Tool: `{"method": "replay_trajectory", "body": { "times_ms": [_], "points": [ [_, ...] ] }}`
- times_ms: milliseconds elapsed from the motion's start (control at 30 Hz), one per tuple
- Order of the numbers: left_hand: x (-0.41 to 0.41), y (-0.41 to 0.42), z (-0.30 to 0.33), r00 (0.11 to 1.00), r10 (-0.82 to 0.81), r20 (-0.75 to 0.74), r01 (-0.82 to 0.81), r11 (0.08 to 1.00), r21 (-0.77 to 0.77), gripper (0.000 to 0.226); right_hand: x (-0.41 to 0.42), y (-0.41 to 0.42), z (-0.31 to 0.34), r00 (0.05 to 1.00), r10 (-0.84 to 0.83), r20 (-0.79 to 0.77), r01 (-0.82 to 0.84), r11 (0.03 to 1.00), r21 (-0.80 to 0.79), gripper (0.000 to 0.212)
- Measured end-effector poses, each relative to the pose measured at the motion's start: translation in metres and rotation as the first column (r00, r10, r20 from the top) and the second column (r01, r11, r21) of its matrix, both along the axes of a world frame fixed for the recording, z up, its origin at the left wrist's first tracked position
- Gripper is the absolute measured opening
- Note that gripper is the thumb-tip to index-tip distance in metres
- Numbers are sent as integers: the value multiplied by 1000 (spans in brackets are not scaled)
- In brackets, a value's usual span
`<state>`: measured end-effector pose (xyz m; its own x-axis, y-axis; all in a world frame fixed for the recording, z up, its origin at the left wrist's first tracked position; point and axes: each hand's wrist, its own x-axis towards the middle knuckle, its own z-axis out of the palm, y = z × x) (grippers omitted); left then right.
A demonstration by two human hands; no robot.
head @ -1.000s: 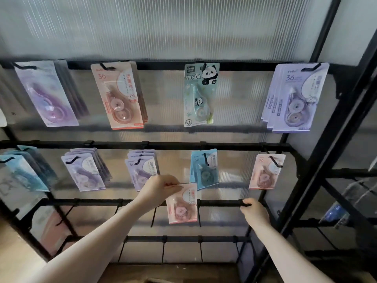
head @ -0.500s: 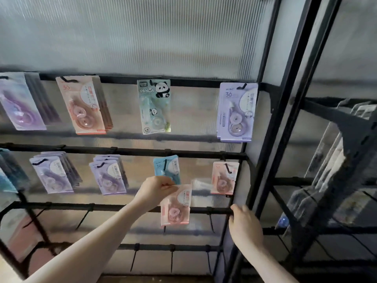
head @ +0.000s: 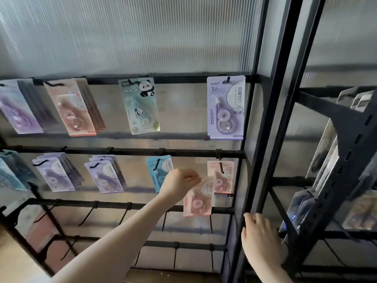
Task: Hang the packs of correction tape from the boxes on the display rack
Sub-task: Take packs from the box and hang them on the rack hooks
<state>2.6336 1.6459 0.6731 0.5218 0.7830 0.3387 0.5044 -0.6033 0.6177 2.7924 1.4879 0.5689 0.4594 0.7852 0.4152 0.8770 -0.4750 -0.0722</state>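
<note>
Rightward along the middle rail the left hand point(head: 179, 185) has carried its pink pack point(head: 199, 198), pinching the top corner. On the black display rack point(head: 130, 152), that pack overlaps a hung pink pack point(head: 223, 176) and its hook point(head: 221, 167); a blue pack point(head: 156, 170) sits behind the knuckles. Lower, the right hand point(head: 260, 238) grips the upright post point(head: 263, 139).

The left hand point(head: 181, 185) is pinching the top corner of a pink correction tape pack point(head: 199, 198), holding it tilted in front of the display rack point(head: 130, 151), just beside a hanging pink pack point(head: 221, 176). The right hand point(head: 260, 240) is gripping the rack's black upright post point(head: 271, 119). Purple, blue and panda packs point(head: 139, 105) are hanging on hooks.
</note>
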Motion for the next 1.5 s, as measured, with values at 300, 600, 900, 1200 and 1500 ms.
{"method": "replay_trajectory", "body": {
  "times_ms": [300,600,900,1200,1500],
  "points": [
    [51,6,-2,999,-15,41,15,1000,15,18,22,0,-8,1000,11,1,-11,1000,16,40],
    [68,9,-15,999,-16,48,15,1000,24,18,35,7,-14,998,69,-13,-68,996,63,39],
    [72,13,-23,997,-79,-2,79,992,102,20,34,14,-21,970,245,-10,-239,954,181,33],
    [74,15,-27,995,-82,52,73,985,157,17,38,14,-29,964,267,17,-266,947,182,31],
    [83,21,-28,995,-64,76,58,995,84,16,39,17,-33,969,247,14,-246,957,156,33]
  ]
}}
